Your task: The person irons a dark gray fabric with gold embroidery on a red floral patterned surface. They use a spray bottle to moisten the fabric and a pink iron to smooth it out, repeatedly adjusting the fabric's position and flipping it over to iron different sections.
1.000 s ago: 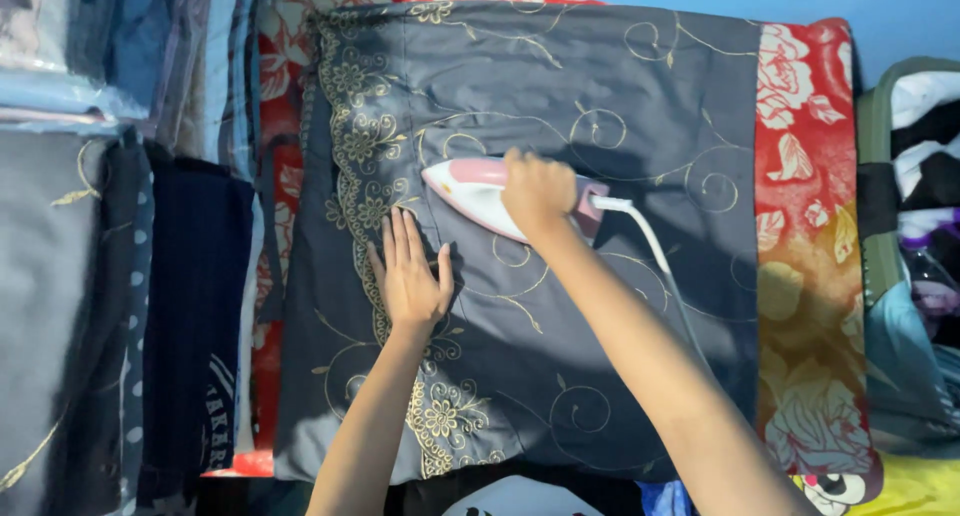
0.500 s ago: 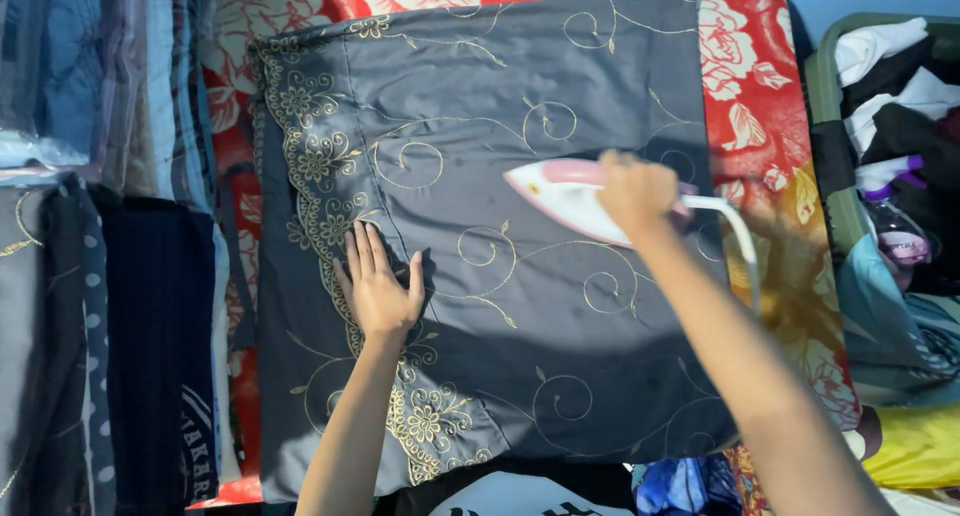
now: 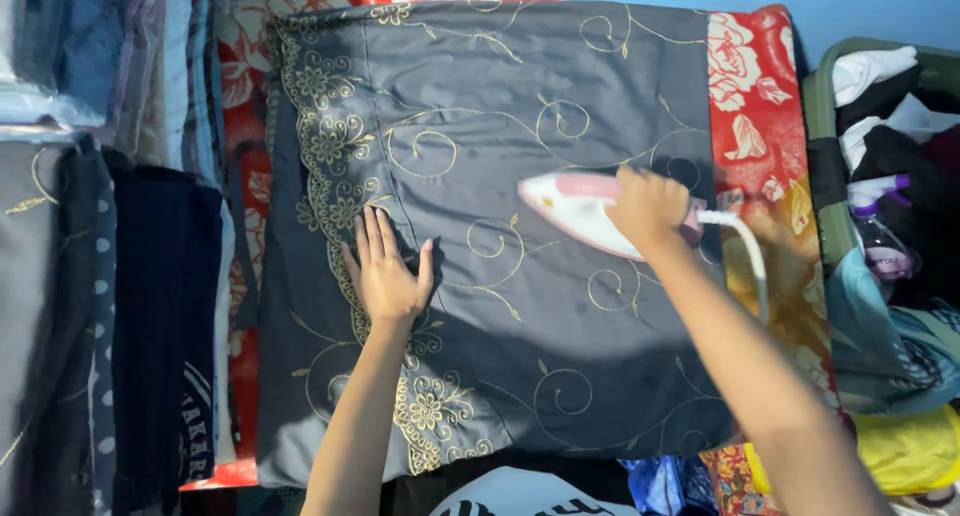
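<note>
A dark grey cloth with gold embroidered swirls and a flowered border lies spread flat over a red floral pad. My left hand rests flat on the cloth beside the embroidered border, fingers apart. My right hand grips the pink handle of a white and pink iron, which sits sole-down on the cloth to the right of centre, tip pointing left. Its white cord curves down past my right forearm.
Folded clothes are stacked along the left, dark and grey ones nearest. On the right stands a green basket of mixed laundry, with a spray bottle with a purple top. Yellow fabric lies at the lower right.
The iron and my right hand have slid from near my left hand toward the right side of the cloth. My left hand has stayed flat on the cloth. The view has shifted slightly.
</note>
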